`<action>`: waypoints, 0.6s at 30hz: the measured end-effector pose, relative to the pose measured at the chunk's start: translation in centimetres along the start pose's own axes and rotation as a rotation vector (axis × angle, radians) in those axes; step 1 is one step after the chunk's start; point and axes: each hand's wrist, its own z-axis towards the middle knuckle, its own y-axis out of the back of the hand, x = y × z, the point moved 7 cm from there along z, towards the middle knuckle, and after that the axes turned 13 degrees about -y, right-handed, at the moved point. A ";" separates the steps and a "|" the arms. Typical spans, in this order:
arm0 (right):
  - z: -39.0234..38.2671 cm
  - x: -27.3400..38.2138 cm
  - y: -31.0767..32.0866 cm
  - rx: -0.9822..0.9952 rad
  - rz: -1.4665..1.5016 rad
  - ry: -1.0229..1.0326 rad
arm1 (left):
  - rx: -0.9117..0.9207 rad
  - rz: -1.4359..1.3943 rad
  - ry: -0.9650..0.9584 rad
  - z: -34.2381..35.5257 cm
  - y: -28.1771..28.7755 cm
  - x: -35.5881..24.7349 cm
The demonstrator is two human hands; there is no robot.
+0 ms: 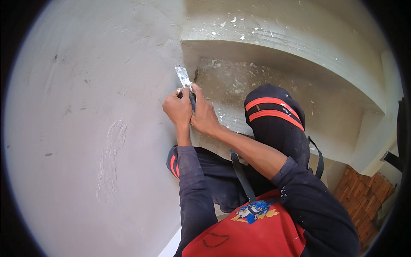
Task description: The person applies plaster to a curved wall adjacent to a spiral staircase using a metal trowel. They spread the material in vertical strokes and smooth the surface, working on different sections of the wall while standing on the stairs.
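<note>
Putty knife (pixel 183 76), smeared white, sits beside the pale wall (pixel 81 107); our right hand (pixel 204 115) grasps its lower end, and our left hand (pixel 177 110), nearer the wall, curls close, whether gripping we cannot tell

Pale wall (pixel 64 188), reddish-brown patterned floor (pixel 361 195)

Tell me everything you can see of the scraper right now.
The scraper has a flat, metal-looking blade smeared with white and a dark handle, mostly hidden by the hands. It points away from the person, blade end leaning slightly left, near the corner of the wall. The right hand grips the handle; the left hand's fingers are at the blade's base. Whether the tip touches the wall is unclear.
</note>
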 end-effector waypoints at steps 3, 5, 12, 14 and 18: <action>0.2 -0.3 -0.8 0.071 -0.020 0.036 | 0.024 0.096 -0.036 0.0 0.2 0.2; 0.3 -0.6 -1.0 0.068 -0.044 0.026 | 0.023 0.127 -0.056 0.1 0.3 0.2; 1.6 0.8 -0.5 0.172 -0.158 -0.113 | 0.027 0.140 -0.063 1.6 0.3 -0.6; 0.9 -0.1 -0.5 0.158 -0.157 -0.099 | 0.039 0.127 -0.039 1.2 0.3 -0.6; 1.4 0.1 -0.3 0.195 -0.169 -0.176 | 0.054 0.200 -0.069 1.2 -0.2 0.3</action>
